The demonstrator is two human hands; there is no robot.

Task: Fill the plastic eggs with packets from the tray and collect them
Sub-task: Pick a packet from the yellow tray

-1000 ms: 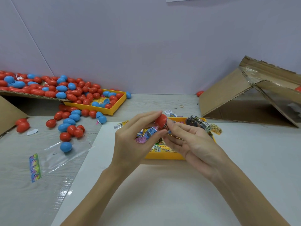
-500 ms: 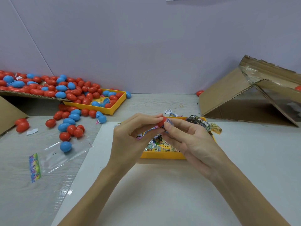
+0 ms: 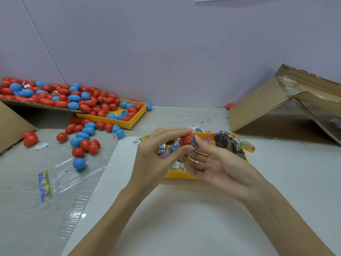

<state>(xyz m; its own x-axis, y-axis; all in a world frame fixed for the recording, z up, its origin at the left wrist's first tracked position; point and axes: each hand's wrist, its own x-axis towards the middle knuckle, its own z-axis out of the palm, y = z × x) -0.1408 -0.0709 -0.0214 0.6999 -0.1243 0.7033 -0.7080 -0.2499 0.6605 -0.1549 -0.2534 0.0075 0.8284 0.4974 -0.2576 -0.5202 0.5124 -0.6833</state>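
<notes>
My left hand (image 3: 156, 156) pinches a red plastic egg (image 3: 186, 139) between thumb and fingertips, above the yellow packet tray (image 3: 182, 175). A blue packet (image 3: 195, 145) sticks out at the egg's right side, and my right hand (image 3: 219, 169) pinches it against the egg, its other fingers spread over the tray. Several small colourful packets (image 3: 166, 149) lie in the tray, partly hidden by both hands. I cannot tell whether the egg is whole or a half.
A second yellow tray (image 3: 136, 119) and a cardboard flap (image 3: 36, 106) at the back left hold many red and blue eggs. Loose eggs (image 3: 81, 143) and a clear plastic bag (image 3: 73, 174) lie to the left. An open cardboard box (image 3: 273, 115) stands at the right. A banded bundle of packets (image 3: 227, 143) rests on the tray's far corner.
The egg has stayed above the tray. My right fingers have opened away from it, and the blue packet now shows beside the egg.
</notes>
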